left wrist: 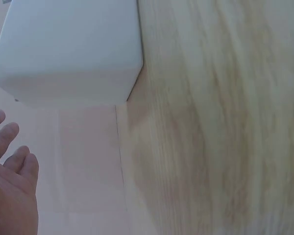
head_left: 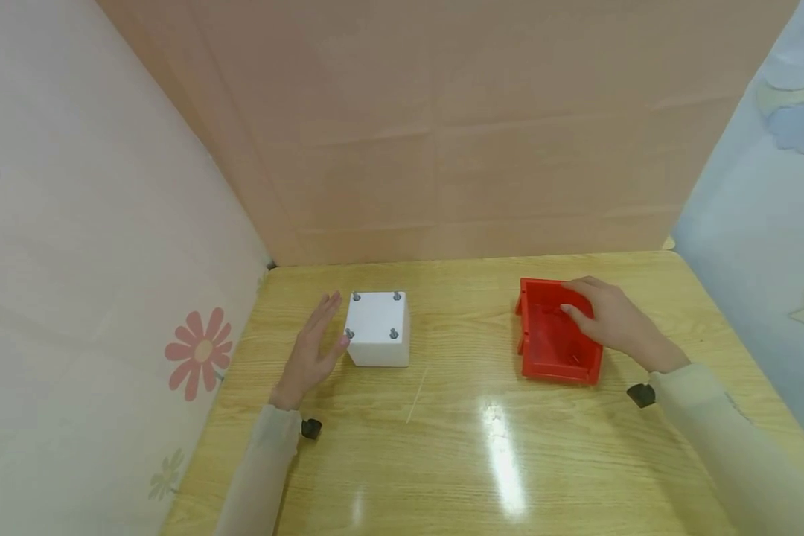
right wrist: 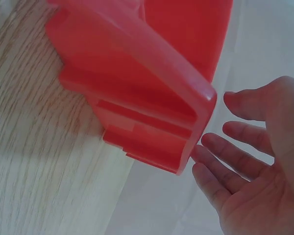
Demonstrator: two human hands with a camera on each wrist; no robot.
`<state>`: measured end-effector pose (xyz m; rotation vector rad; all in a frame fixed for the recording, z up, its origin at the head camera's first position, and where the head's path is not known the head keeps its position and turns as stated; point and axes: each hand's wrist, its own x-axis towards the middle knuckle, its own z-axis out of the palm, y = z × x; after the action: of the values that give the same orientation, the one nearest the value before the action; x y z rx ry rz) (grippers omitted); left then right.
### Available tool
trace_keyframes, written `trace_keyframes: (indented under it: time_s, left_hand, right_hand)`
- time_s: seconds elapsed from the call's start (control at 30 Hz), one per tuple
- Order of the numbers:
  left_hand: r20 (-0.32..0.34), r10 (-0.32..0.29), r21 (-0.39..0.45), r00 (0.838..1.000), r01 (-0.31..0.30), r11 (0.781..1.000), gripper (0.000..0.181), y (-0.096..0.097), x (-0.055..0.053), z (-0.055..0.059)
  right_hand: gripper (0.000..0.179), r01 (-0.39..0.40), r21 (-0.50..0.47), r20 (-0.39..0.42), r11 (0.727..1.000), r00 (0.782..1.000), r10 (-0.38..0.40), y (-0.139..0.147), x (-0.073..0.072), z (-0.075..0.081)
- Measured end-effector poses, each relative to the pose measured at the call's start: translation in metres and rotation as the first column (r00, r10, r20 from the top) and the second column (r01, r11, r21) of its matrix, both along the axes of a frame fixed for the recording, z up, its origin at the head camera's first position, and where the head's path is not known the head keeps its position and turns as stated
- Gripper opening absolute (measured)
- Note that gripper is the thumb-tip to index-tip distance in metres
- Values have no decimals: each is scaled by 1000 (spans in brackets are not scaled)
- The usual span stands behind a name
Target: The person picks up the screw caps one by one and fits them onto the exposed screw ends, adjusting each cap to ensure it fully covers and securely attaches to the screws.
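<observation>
Fingers (head_left: pixel 321 316) of the left hand (head_left: pixel 310 359) are spread and nearly straight beside the left face of a white block (head_left: pixel 377 318), with nothing held; those of the right hand (head_left: pixel 606 316) are loosely bent and parted at the right rim of a red bin (head_left: pixel 561 371), a wide gap being left between thumb and fingers and no grip taken. Whether the left thumb or the right fingertips actually touch cannot be made out. The block is set on the left half of the wooden table (head_left: pixel 375 476), with four bolts (head_left: pixel 394 333) standing near the corners of its top; the bin is placed well to the right, open side up and slightly turned, with small dark pieces (head_left: pixel 575 359) inside. From its look the bin is judged light, stiff and smooth, not fragile, and best taken by the rim or a side wall and kept level. The block is judged rigid and rather slippery, best steadied by its flat sides, clear of the bolts. Beyond both, the table's far edge is met by a brown panel (head_left: pixel 435 149), by which reach is limited; open room is offered between block and bin and toward the near side.
</observation>
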<state>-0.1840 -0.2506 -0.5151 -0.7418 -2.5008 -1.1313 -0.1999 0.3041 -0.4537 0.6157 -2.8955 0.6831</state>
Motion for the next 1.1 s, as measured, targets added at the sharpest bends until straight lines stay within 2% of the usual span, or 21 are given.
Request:
trace_keyframes:
  time_s: [0.27,0.63,0.93,1.1]
  left_hand:
    - [24,-3,-4,1000,3,1000,71,6,1,1]
    - [20,-19,0,1000,19,1000,71,12,2,-5]
    - [15,-13,-59,1000,14,998,79,16,3,-6]
    - [25,-19,-46,1000,20,999,79,17,4,-6]
  right_hand:
    - [46,-8,-1,-14,1000,1000,8,-2,-1,-2]
    - [47,-7,7,-8,1000,1000,7,-4,-2,-8]
    - [48,18,28,69,999,997,-20,-8,-3,-10]
    - [48,18,43,69,999,997,-21,-10,-5,-12]
